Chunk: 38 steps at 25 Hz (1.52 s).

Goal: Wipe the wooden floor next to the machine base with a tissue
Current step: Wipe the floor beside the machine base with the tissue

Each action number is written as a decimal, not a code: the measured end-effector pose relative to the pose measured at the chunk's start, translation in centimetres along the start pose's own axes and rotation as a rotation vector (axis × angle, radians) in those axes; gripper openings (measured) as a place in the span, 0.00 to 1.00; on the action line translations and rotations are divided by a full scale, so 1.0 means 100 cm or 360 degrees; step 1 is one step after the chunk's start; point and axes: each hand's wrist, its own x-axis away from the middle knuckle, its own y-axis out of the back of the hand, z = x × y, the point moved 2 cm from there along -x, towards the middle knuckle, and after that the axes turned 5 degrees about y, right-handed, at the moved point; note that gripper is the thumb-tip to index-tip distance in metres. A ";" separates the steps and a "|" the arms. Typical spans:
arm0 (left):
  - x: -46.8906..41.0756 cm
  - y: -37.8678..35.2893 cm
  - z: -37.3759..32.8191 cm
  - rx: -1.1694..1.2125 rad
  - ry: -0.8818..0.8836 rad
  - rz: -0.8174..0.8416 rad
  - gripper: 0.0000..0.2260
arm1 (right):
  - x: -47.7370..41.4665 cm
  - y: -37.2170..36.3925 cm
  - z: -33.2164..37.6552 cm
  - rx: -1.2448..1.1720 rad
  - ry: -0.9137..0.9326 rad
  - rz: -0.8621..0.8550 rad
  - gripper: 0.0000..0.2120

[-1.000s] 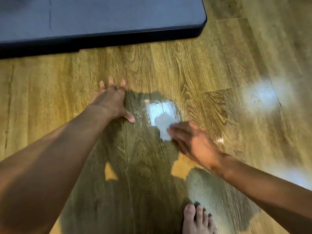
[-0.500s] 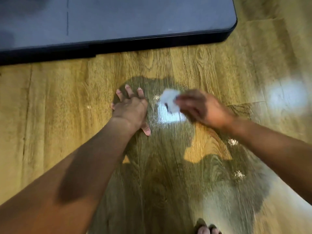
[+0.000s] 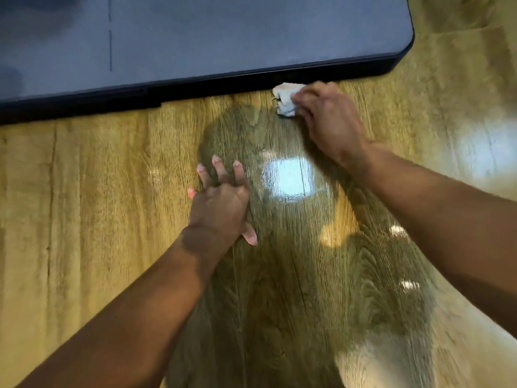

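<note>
Since half a second ago the right hand (image 3: pixel 327 121) has carried the tissue (image 3: pixel 285 99) away from the bright patch of glare and up to the front edge of the machine base (image 3: pixel 223 37), near its rounded right corner. The left hand (image 3: pixel 221 203) has barely shifted.

The tissue now lies on the floor (image 3: pixel 84 191), touching or all but touching the dark lip of the base. The right hand's fingers are curled over it and pinch it down against the boards. The left hand lies flat with its fingers spread, palm on the floor nearer the person, seemingly propping the body.

The tissue is crumpled into a small wad. It looks very light and soft, with no stiffness of its own, so it should go only where the fingers push it. Dragged hard along the lip, it may well tear or roll into shreds. The best hold, I judge, is the present one: fingertips bunched on top, with a little left free at the leading side to reach the seam.

The floor is glossy wood-grain board with plank joints and window glare, and it looks slick. The base is a broad, low, dark blue-grey slab across the far side.
</note>
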 end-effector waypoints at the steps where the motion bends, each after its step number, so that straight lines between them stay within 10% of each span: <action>1: 0.001 0.000 -0.001 0.0000 0.0008 0.0011 0.68 | 0.012 -0.009 0.009 0.0011 0.0065 0.0009 0.11; 4: 0.000 0.000 -0.003 -0.0022 0.0027 0.0045 0.68 | 0.051 -0.012 0.032 -0.0109 0.0751 0.0179 0.12; 9: 0.005 0.005 -0.001 0.0013 0.0036 0.0054 0.66 | -0.012 -0.004 0.031 -0.0038 0.0221 -0.0020 0.11; 14: 0.012 0.003 0.001 0.0012 0.0000 -0.0048 0.63 | 0.098 0.008 0.059 -0.0244 0.0672 0.0388 0.12; 18: 0.022 -0.002 0.026 -0.0007 0.0024 -0.0096 0.60 | 0.062 -0.005 0.055 -0.0155 0.0088 0.0266 0.13; 23: 0.045 -0.021 0.061 0.0151 0.0253 -0.0026 0.56 | 0.183 0.004 0.089 -0.0331 0.0561 0.0442 0.13; 27: 0.049 -0.017 0.064 0.0212 0.0173 0.0033 0.59 | 0.153 -0.005 0.083 -0.0187 0.0059 0.0251 0.13; 31: 0.056 -0.027 0.075 0.0174 0.0118 0.0013 0.62 | 0.261 -0.008 0.132 -0.0846 0.0520 0.0306 0.23; 33: 0.050 -0.027 0.073 0.0124 0.0130 -0.0003 0.62 | 0.259 0.003 0.120 -0.0436 0.0846 0.0530 0.21; 38: 0.052 -0.024 0.074 0.0020 0.0140 0.0000 0.63 | 0.229 -0.003 0.127 -0.0270 0.0189 0.0372 0.15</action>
